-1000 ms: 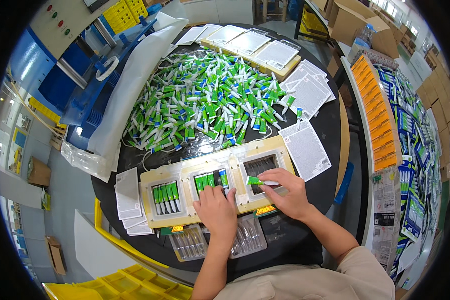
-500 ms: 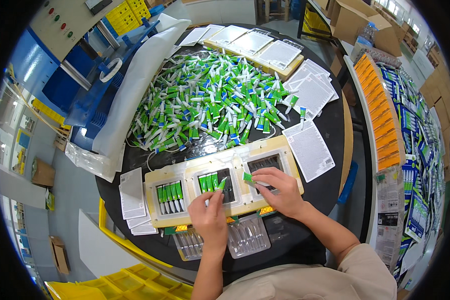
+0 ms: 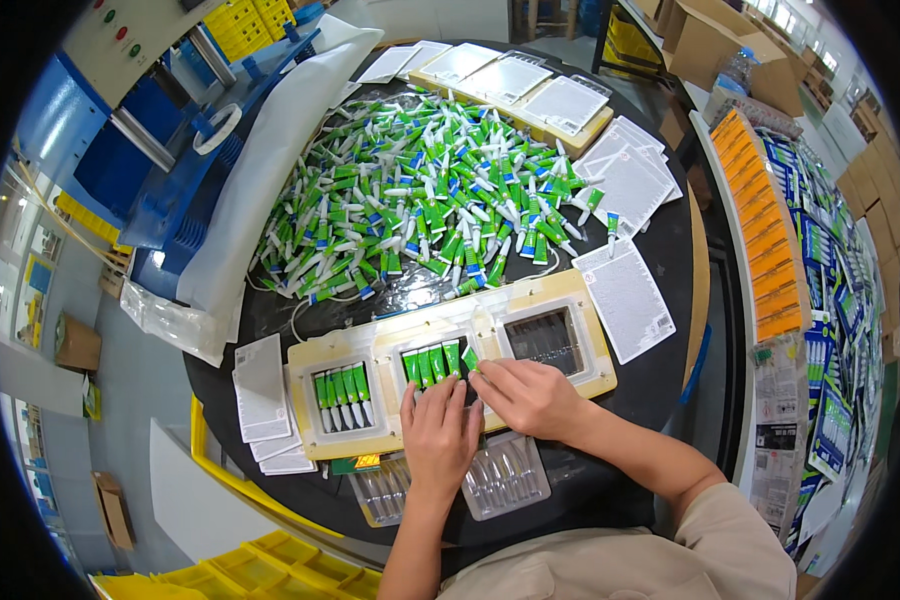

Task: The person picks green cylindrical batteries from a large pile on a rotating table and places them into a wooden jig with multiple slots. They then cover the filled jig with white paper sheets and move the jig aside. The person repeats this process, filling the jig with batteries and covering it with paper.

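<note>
In the head view, both hands meet at the middle pocket of the cream tray (image 3: 390, 345) near the surface's front edge. The right hand (image 3: 530, 398) pinches a green tube (image 3: 470, 358) — long axis front-to-back — while the left hand (image 3: 438, 432) lies flat, fingers extended, empty.

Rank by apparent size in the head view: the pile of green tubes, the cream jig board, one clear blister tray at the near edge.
1. Pile of green tubes
2. Cream jig board
3. Clear blister tray, despite sitting nearest the camera
</note>
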The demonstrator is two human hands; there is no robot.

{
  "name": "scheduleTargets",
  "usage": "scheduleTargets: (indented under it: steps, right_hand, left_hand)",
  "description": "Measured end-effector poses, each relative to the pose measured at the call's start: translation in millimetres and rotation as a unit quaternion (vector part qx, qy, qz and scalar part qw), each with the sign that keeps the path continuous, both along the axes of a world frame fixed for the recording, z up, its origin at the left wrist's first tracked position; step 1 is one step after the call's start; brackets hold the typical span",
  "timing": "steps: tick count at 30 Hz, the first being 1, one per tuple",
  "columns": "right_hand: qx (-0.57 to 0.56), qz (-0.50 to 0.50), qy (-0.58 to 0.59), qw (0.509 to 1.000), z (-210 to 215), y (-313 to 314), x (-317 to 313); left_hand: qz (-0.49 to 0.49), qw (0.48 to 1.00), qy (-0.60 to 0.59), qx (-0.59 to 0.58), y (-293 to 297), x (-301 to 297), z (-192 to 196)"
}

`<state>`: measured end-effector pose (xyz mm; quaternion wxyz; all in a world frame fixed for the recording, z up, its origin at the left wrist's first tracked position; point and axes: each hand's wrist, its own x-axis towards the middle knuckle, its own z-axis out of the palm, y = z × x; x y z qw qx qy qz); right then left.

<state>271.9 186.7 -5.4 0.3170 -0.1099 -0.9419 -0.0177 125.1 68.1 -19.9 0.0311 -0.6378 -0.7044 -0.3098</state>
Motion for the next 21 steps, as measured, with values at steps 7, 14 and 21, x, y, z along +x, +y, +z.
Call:
scheduleTargets:
  steps: [7,14,21]
  right_hand:
    - [0.004,-0.009,-0.021,1.000,-8.0,-3.9,-10.1]
    - [-0.090,-0.057,-0.052,0.993,-6.9,-17.4,-16.8]
    - [-0.068,-0.052,-0.100,0.991,-11.9,-10.7,-21.3]
  left_hand:
    - [0.006,0.997,0.073,0.008,-8.3,-5.9,-5.1]
    - [-0.009,0.995,0.091,-0.043,-13.9,-13.6,-6.3]
    - [-0.025,0.997,0.053,-0.046,-16.2,-17.5,-9.5]
